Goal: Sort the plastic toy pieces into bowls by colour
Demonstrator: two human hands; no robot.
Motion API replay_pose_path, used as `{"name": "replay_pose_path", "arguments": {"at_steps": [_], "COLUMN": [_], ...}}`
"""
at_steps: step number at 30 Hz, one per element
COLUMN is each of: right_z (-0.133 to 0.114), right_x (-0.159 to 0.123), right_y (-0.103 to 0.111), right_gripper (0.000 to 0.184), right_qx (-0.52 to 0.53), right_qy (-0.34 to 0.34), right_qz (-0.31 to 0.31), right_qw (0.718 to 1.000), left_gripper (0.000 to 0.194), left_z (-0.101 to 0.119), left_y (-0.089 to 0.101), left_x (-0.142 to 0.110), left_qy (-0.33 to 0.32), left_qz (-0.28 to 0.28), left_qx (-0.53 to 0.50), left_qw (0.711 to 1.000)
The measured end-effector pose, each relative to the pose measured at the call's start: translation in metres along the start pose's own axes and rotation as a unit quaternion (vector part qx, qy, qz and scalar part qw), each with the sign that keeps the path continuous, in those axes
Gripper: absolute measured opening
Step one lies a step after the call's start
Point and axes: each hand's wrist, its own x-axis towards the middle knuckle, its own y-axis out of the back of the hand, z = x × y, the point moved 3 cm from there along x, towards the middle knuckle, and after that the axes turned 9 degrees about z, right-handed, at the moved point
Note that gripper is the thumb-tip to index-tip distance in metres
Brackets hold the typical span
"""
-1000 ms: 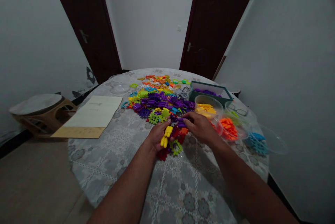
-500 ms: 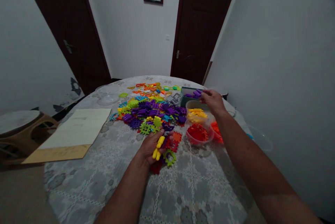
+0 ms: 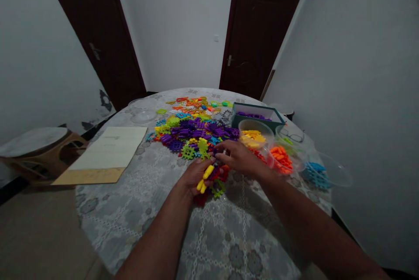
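My left hand [image 3: 193,176] is closed around some yellow plastic building pieces [image 3: 205,178], low over the near side of the table. Dark red and purple pieces show just past its fingers, partly covered. Beside it, my right hand [image 3: 238,158] pinches at a dark purple building piece [image 3: 214,151] next to the left thumb; the fingers hide most of this piece. Beyond both hands spreads a mixed pile of purple building pieces [image 3: 193,130] with green, yellow and blue ones. A green gear-shaped piece [image 3: 218,188] and red pieces lie under and beside the left hand.
To the right stand a dark green box [image 3: 278,116] holding purple pieces, a clear tub of yellow pieces [image 3: 253,138], orange pieces [image 3: 281,160] and blue pieces [image 3: 317,175] in clear containers. Glasses [image 3: 296,136] lie behind them. Paper [image 3: 111,149] lies at left.
My right hand went from beside the left hand to the green box with purple pieces, then came back without those. My left hand stays near the pile, keeping the yellow pieces.
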Motion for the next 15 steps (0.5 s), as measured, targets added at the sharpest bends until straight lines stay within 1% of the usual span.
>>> {"name": "replay_pose_path", "arguments": {"at_steps": [2,4,6,9,10,11,13,15], "right_z": [-0.003,-0.002,0.002,0.009,0.012,0.015,0.026,0.043], "right_x": [0.001,0.002,0.003,0.002,0.001,0.002,0.005,0.014], "right_y": [-0.005,-0.004,0.002,0.018,0.024,0.030,0.041,0.055], "right_gripper": [0.016,0.015,0.015,0.014,0.013,0.012,0.012,0.011], "right_qx": [-0.025,-0.033,-0.032,-0.032,-0.027,-0.018,0.015,0.051], "right_qy": [0.020,0.020,-0.012,-0.070,-0.082,-0.091,-0.116,-0.163], "right_qz": [0.003,0.010,0.034,0.082,0.087,0.083,0.050,0.029], "right_qw": [0.999,0.999,0.999,0.994,0.992,0.992,0.992,0.985], "left_gripper": [0.046,0.052,0.055,0.059,0.060,0.059,0.056,0.053], "left_z": [0.000,0.001,0.002,0.003,0.003,0.003,0.002,0.001], "left_y": [-0.002,-0.003,-0.003,-0.003,-0.002,-0.002,-0.001,0.000], "left_x": [-0.002,-0.003,-0.004,-0.005,-0.005,-0.005,-0.004,-0.003], "left_qy": [0.005,0.008,0.005,0.008,0.011,0.013,0.010,0.005], "left_qz": [-0.013,-0.023,-0.021,-0.014,-0.014,-0.013,-0.008,-0.004], "left_qx": [0.008,0.008,-0.001,-0.012,-0.012,-0.009,0.001,0.012], "left_qw": [1.000,1.000,1.000,1.000,1.000,1.000,1.000,1.000]}}
